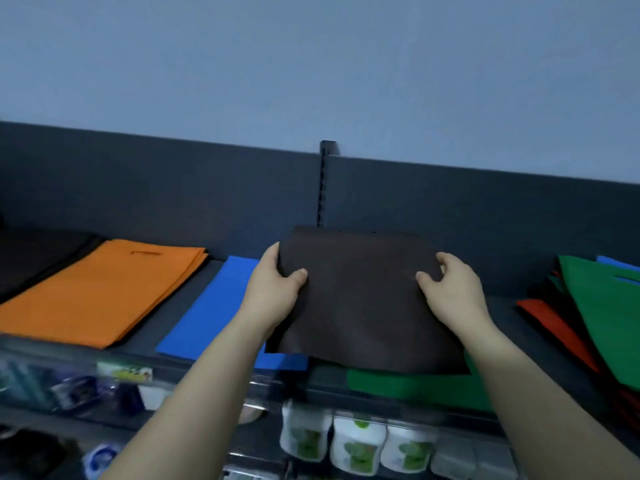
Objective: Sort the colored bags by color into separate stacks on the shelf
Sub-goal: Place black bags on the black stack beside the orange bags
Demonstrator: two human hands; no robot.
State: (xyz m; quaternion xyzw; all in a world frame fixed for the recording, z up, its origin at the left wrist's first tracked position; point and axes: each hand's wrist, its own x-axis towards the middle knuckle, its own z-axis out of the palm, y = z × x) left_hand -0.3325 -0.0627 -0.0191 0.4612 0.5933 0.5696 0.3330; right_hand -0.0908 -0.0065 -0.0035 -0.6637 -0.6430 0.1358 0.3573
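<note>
Gripping the brown bag [363,306] with left hand [277,289] and right hand [450,294]. Sorted left of it: orange stack [104,292], blue bag [214,306]. Unsorted right of it: mixed pile [606,306].

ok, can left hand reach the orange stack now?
Likely yes, once freed: left hand grips the brown bag with the right hand. Only the flat blue bag lies between it and the orange stack.

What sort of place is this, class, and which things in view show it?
Probably a shop. A slotted upright backs the shelf, orange bags lie in a flat stack, and packaged goods sit in rows below.
</note>
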